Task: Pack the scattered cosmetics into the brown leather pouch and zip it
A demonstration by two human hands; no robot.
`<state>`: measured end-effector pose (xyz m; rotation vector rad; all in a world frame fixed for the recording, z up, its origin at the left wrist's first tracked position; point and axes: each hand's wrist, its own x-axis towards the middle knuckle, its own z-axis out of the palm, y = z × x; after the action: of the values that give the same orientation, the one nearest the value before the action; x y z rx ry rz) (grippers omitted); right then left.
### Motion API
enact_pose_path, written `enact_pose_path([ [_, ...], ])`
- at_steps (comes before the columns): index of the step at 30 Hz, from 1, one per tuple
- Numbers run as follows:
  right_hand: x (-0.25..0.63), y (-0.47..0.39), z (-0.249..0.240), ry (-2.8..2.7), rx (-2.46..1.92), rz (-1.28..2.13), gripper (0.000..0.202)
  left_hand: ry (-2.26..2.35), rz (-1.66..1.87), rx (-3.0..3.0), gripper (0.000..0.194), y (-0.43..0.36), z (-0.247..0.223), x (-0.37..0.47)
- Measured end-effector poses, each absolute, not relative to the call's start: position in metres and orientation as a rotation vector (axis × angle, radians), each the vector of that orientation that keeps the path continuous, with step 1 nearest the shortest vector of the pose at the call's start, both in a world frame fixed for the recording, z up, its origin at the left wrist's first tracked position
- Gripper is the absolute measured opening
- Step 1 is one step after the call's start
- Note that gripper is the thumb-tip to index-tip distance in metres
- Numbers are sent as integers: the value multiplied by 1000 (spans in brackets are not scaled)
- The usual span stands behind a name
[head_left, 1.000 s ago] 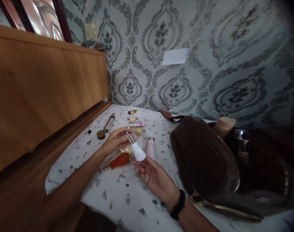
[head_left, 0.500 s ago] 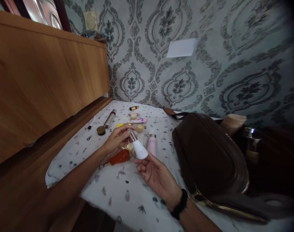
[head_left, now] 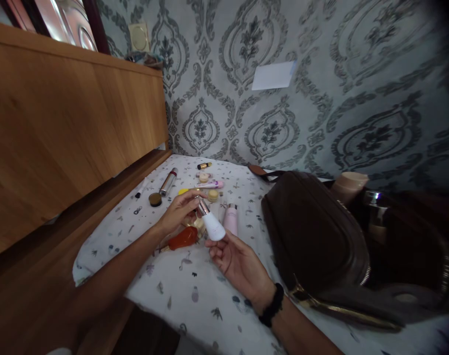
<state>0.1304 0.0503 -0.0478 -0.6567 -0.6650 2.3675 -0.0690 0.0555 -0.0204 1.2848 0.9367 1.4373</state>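
Bottle (head_left: 214,226) was tilted, long axis basically bridging left hand (head_left: 180,211) to right hand (head_left: 243,268): left pinched the cap (head_left: 202,206), right held the base (head_left: 218,236), neither really nearer.

Between left grip (head_left: 180,209) and right grip (head_left: 242,268), a white, silver-topped bottle (head_left: 214,228); beyond them, grey damask-patterned wallpaper (head_left: 231,106); rightward, a brown bag (head_left: 313,231).

Yellow item (head_left: 183,191) partly hidden behind left fingers (head_left: 187,197), cabinet (head_left: 76,123) cut off at left

Right grip (head_left: 242,268) has room nearward; bag (head_left: 313,231) blocks rightward.
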Motion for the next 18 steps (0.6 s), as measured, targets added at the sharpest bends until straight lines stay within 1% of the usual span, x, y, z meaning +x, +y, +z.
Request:
enact_pose_path([
  [5, 130, 51, -49, -657, -649, 2367, 25, 936, 1435, 1329, 39, 55, -22, -70],
  [18, 128, 50, -46, -702, -630, 2360, 24, 1003, 1434, 1397, 37, 52, -15, -70],
])
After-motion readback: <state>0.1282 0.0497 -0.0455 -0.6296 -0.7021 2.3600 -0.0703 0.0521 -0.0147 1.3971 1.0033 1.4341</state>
